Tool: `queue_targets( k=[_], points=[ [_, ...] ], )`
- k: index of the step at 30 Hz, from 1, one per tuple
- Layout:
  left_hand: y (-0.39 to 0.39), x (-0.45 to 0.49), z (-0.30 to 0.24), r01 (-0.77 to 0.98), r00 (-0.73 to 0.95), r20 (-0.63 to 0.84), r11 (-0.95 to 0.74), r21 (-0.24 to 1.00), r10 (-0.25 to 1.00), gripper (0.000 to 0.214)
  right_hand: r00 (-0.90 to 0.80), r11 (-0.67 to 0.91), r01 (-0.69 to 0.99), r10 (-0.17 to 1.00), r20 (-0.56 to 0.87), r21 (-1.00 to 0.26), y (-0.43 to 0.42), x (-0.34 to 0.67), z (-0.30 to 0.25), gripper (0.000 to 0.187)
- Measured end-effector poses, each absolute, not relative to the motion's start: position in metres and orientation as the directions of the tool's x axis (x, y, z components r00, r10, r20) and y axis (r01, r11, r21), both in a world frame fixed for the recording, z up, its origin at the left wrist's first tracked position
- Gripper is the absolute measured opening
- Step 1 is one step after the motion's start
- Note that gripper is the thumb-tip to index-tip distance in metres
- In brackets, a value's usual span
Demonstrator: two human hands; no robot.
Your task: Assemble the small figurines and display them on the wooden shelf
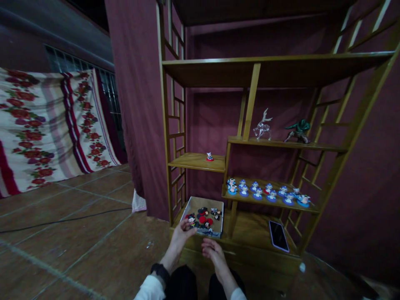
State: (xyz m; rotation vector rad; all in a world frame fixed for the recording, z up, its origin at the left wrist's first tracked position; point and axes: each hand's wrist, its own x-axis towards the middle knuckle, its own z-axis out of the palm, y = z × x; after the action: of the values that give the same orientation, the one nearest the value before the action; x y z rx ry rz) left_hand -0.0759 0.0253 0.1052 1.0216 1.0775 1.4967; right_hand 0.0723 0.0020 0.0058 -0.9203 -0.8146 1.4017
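My left hand [183,235] reaches to the near left corner of a shallow cardboard box [204,216] on the bottom shelf, fingers curled at a small dark and red figurine [191,219]; whether they grip it is unclear. Several red and black figurines lie in the box. My right hand [212,250] hovers just before the box's front edge, palm up, fingers loosely curled with nothing visible in it. One red-based figurine [209,156] stands alone on the middle left shelf. A row of several blue-based figurines [265,192] lines the lower right shelf.
The wooden shelf unit [271,66] stands against maroon cloth. A glass deer [262,126] and a green figure [298,130] are on the upper right shelf. A phone [278,235] lies on the bottom shelf. A floral cloth [46,125] hangs at left above the tiled floor.
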Motion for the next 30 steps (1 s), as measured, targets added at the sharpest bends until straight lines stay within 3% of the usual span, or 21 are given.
queue_targets(
  k=[7, 14, 18, 23, 27, 30],
  points=[
    [0.056, -0.080, 0.211, -0.162, -0.097, 0.304, -0.317, 0.935, 0.948, 0.054, -0.010, -0.041, -0.426, 0.999, -0.040, -0.904, -0.004, 0.076, 0.008, 0.042],
    [0.091, -0.061, 0.285, -0.161, -0.042, 0.394, -0.395, 0.904, 0.918, 0.051, -0.022, 0.022, -0.358, 0.999, 0.032, -0.933, -0.010, 0.078, 0.006, 0.043],
    [0.109, -0.044, 0.313, -0.181, 0.000, 0.441, -0.434, 0.882, 0.897, 0.049, -0.015, 0.006, -0.345, 1.000, 0.012, -0.938, -0.010, 0.083, 0.008, 0.043],
    [0.126, -0.023, 0.338, -0.025, -0.022, 0.468, -0.469, 0.883, 0.883, 0.048, -0.017, 0.018, -0.370, 1.000, 0.026, -0.929, -0.010, 0.089, 0.006, 0.040],
    [0.146, -0.002, 0.354, -0.040, 0.006, 0.466, -0.465, 0.884, 0.885, 0.051, -0.018, 0.029, -0.406, 0.999, 0.040, -0.913, -0.008, 0.090, 0.006, 0.040],
    [0.163, 0.016, 0.359, 0.050, -0.019, 0.440, -0.439, 0.897, 0.898, 0.048, -0.021, 0.026, -0.431, 0.999, 0.038, -0.902, -0.006, 0.090, 0.006, 0.044]
  ],
)
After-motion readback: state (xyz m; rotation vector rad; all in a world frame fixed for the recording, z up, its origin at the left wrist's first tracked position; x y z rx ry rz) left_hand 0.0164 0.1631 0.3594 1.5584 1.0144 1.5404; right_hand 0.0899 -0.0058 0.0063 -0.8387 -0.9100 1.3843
